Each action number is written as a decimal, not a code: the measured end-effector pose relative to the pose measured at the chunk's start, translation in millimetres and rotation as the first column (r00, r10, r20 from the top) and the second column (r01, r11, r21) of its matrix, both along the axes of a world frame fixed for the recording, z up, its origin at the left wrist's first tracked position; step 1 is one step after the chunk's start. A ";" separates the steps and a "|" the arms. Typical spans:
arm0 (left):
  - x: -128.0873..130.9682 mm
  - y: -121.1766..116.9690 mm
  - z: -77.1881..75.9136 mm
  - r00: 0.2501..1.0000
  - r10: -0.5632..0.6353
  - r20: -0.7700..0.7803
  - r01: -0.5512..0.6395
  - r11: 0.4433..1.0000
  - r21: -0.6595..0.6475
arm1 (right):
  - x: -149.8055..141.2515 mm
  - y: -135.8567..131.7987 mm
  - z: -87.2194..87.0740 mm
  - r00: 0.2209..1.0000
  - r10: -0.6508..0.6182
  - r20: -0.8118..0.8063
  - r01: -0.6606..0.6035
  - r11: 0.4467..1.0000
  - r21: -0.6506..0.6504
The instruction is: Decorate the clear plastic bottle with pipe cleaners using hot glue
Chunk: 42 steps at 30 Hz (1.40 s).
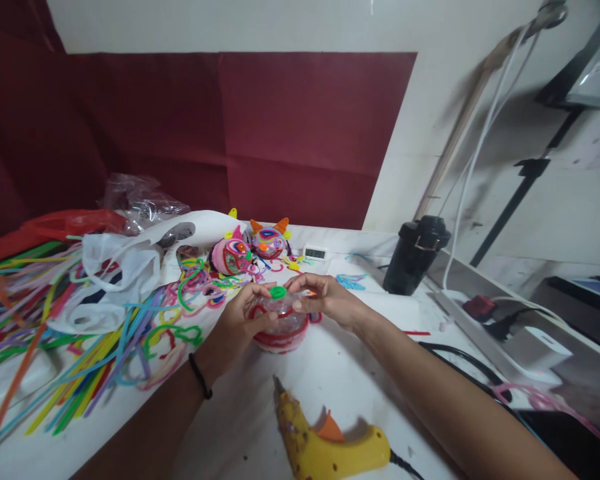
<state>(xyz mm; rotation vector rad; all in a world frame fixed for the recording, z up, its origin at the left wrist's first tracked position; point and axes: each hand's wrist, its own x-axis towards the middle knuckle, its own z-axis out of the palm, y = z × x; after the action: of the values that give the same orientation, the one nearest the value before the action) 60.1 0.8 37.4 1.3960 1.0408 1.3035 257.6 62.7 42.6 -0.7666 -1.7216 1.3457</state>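
Observation:
Between my two hands is a clear plastic bottle piece (283, 325) with a green cap (278, 292) on top and red and pink pipe cleaners wound around its lower part. My left hand (245, 313) wraps its left side, thumb across the front. My right hand (325, 298) grips the right side, fingertips near the cap and a red strand. Nearer to me on the table lies a yellow hot glue gun (330, 453) with an orange trigger, its nozzle pointing toward the bottle piece.
Many coloured pipe cleaners (87, 373) spread over the left. Two decorated animal-face crafts (233, 255) stand at the back beside a small digital timer (315, 253). A black flask (414, 257) stands back right, near a power strip (500, 347) with plugs and cables.

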 end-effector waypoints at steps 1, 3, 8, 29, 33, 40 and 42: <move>-0.3 0.5 -0.8 1.000 -0.001 0.003 0.001 1.000 0.000 | 0.2 0.0 -0.1 1.000 0.004 -0.003 -0.004 1.000 -0.001; -0.6 1.6 -1.8 1.000 -0.002 0.016 0.002 1.000 0.004 | 0.6 -0.3 -0.1 1.000 0.010 -0.007 -0.010 1.000 -0.002; -0.4 1.5 -0.3 1.000 -0.012 0.021 0.012 1.000 0.007 | 2.8 -0.2 1.9 0.999 0.041 0.001 -0.041 0.999 -0.016; -2.7 4.2 -3.4 0.994 -0.070 0.084 0.071 0.997 -0.009 | -5.9 -9.1 6.3 0.980 -0.103 0.169 0.084 0.990 0.111; -5.6 7.0 -6.7 0.989 -0.109 0.095 0.109 0.994 0.012 | -5.4 -8.3 5.1 0.981 -0.104 0.166 0.086 0.990 0.113; -8.7 7.5 -6.7 0.987 -0.123 0.101 0.124 0.992 -0.003 | -5.9 -9.8 5.0 0.982 -0.099 0.160 0.082 0.991 0.105; -9.6 7.8 -7.6 0.985 -0.138 0.108 0.138 0.990 0.006 | -5.9 -9.8 4.9 0.982 -0.098 0.160 0.082 0.991 0.103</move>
<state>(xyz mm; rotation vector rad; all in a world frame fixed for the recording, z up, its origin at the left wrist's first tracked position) 50.5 8.6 29.7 1.3563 0.8574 1.2620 251.7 52.9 47.5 -0.9106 -1.8431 1.1570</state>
